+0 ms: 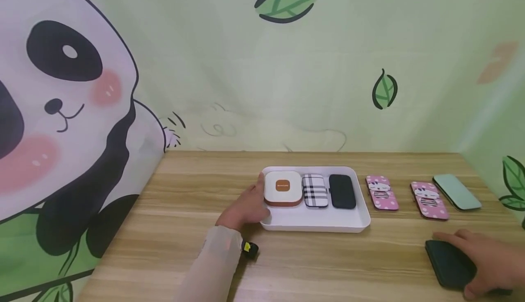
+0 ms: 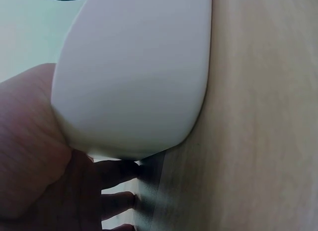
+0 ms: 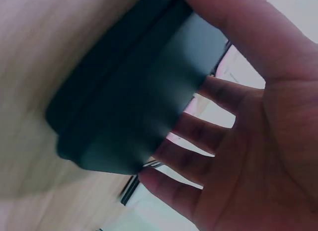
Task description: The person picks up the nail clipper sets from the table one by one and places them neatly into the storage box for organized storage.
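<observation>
At the left end of a shallow white tray (image 1: 316, 226), my left hand (image 1: 245, 206) holds the rim and near corner. In the left wrist view, the tray's outer wall (image 2: 134, 82) hides part of the thumb. Inside the tray lie a white case with brown trim (image 1: 283, 197), a plaid case (image 1: 315, 191) and a black case (image 1: 342, 191), side by side. My right hand (image 1: 488, 258) grips a dark green case (image 1: 449, 265) at the front right, thumb and fingers on opposite edges. Its layered edge (image 3: 99, 97) shows in the right wrist view.
Right of the tray lie two pink patterned cases (image 1: 382, 193) (image 1: 429, 201) and a pale mint case (image 1: 457, 192). A printed fabric backdrop (image 1: 229, 74) stands along the back of the wooden table (image 1: 197, 174). A small black device (image 1: 249, 249) is on my left wrist.
</observation>
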`<state>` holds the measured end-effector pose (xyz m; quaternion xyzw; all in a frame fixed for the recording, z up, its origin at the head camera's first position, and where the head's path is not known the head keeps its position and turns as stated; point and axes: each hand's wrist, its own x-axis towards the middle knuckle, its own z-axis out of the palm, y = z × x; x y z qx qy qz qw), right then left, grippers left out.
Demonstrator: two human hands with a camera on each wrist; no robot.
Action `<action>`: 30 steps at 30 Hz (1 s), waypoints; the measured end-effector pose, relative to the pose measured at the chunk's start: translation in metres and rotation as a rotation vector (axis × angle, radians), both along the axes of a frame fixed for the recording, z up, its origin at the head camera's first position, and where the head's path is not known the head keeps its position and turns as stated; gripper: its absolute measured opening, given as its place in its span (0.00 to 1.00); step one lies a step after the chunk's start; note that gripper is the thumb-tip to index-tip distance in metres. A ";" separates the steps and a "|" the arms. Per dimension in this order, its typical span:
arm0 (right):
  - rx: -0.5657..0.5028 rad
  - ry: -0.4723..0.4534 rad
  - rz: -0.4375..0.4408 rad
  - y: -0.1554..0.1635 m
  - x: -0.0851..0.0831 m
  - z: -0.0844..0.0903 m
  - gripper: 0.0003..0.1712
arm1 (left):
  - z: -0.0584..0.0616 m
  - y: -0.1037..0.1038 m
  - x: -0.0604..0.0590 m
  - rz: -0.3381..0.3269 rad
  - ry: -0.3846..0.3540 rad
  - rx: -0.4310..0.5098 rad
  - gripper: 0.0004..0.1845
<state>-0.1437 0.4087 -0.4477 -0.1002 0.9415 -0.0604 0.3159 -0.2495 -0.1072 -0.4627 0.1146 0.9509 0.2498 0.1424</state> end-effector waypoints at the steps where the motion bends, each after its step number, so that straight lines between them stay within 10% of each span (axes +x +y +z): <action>1: 0.004 0.000 0.003 0.000 0.001 0.000 0.69 | 0.000 0.000 0.000 0.001 -0.002 0.002 0.55; 30: 0.026 0.375 0.147 -0.035 -0.014 0.016 0.66 | -0.001 -0.002 0.000 -0.019 0.011 0.002 0.54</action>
